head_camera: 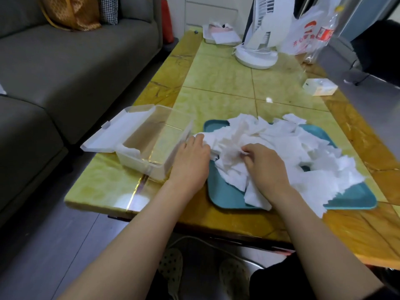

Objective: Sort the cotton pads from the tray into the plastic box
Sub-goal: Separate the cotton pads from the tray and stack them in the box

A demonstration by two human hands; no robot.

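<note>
**Hands.** Both forearms reach forward from the lower edge of the view, bare. The left hand lies palm down at the left rim of the tray, just beside the right wall of the plastic box. Its fingers extend onto the edge of the heap, with the fingertips buried in it, so I cannot tell whether it grips anything. The right hand is set over the middle of the heap, knuckles up. Its thumb and curled fingers are closed on a pinch of cotton pads.

**Containers.** The plastic box is clear and rectangular and stands on the surface, left of the tray and close to it. Its lid is hinged open and lies flat to the left. A loose pad lies in the near left corner of the box; the rest of the floor shows the surface through it. The tray is teal with rounded corners and carries the heap.

**Task item.** The cotton pads are thin, white and roughly rectangular. They are piled loosely at all angles, some creased. Several overhang the far, right and near rims of the tray.

**Surroundings.** A white fan base, a printed plastic bag and a tissue pack stand at the far end. A grey sofa runs along the left.
</note>
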